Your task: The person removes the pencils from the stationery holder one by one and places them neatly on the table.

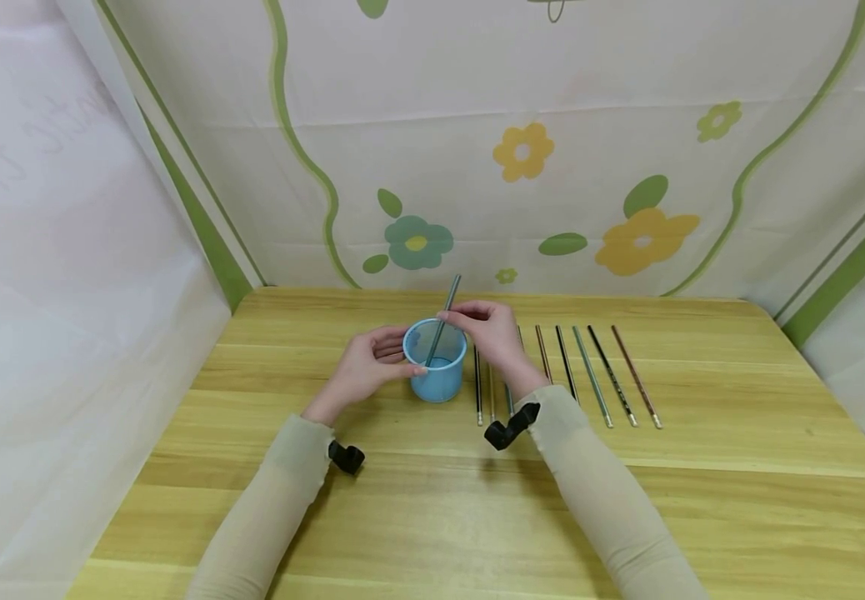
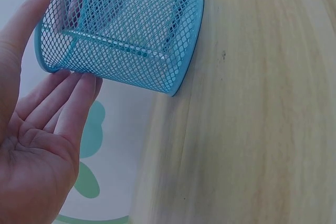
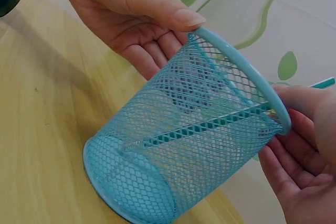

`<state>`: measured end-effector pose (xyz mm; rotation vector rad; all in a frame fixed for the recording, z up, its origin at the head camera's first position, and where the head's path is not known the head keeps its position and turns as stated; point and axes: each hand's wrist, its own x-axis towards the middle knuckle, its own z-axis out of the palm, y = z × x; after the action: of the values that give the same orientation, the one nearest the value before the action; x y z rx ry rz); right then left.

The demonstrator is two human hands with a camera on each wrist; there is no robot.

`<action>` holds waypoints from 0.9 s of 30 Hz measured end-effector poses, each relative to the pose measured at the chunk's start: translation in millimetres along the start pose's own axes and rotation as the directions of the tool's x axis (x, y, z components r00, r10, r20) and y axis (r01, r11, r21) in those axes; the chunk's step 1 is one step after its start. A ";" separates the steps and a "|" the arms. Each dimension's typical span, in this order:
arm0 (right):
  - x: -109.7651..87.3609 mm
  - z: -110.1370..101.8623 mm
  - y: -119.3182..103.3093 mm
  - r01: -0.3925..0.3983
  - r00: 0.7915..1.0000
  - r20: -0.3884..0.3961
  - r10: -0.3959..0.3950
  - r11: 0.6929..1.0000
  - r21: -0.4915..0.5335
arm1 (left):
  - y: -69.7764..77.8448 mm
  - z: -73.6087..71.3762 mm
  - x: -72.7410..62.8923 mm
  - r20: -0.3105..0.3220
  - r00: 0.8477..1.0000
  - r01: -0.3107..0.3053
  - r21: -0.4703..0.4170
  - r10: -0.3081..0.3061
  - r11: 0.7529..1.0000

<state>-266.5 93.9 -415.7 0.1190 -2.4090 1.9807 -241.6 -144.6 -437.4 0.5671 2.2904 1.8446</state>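
Note:
A blue mesh pencil cup (image 1: 437,385) stands upright on the table. My left hand (image 1: 367,364) holds it at the left, thumb over the near rim and fingers against the mesh, as the left wrist view of the hand (image 2: 47,129) also shows. My right hand (image 1: 491,332) is at the far right rim, pinching a teal pencil (image 1: 453,293). In the right wrist view the pencil (image 3: 210,124) slants down inside the cup (image 3: 157,166), its eraser end near the bottom. Part of it is hidden behind my right fingers (image 3: 294,156).
Several pencils lie in a row to the right of the cup, among them a teal one (image 1: 592,375), a black one (image 1: 612,377) and a reddish one (image 1: 637,377). My right forearm covers part of the row. A flower-printed cloth (image 1: 477,200) hangs behind the wooden table (image 1: 417,508).

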 end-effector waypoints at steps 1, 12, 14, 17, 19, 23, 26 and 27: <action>0.5 -0.5 -0.1 0.001 1.000 -0.005 -0.001 1.000 0.004 | 0.3 0.0 -0.1 -0.001 1.000 0.001 -0.001 -0.001 1.000; 2.6 -6.1 -9.9 0.015 0.999 -0.038 -0.010 0.991 0.136 | 1.2 -0.3 -0.7 -0.006 1.000 0.005 -0.002 -0.005 1.000; 2.0 -8.7 -12.9 0.020 0.999 -0.041 -0.015 0.990 0.142 | 1.5 -0.4 -0.7 -0.008 1.000 0.008 0.002 -0.008 1.000; 1.0 -12.9 -17.0 0.030 0.999 -0.044 -0.024 0.989 0.144 | 1.7 -0.5 -0.6 -0.010 1.000 0.012 0.002 -0.012 1.000; 0.3 -15.6 -20.2 0.039 0.998 -0.051 -0.032 0.988 0.148 | 2.1 -0.5 -0.5 -0.008 1.000 0.013 -0.002 -0.013 1.000; -1.2 -21.1 -26.7 0.070 0.996 -0.063 -0.061 0.985 0.160 | 2.5 -0.2 -0.4 -0.004 1.000 0.012 -0.010 -0.012 1.000; -2.1 -25.7 -31.8 0.104 0.993 -0.074 -0.093 0.980 0.172 | 2.8 -0.4 -0.2 -0.004 1.000 0.013 -0.008 -0.013 1.000; -2.3 -27.2 -33.5 0.117 0.991 -0.080 -0.104 0.978 0.175 | 2.9 -0.5 -0.1 -0.005 1.000 0.013 -0.005 -0.013 1.000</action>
<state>-262.7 114.2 -377.8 0.1789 -2.1291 2.1104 -241.1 -144.6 -434.5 0.5459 2.2863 1.8476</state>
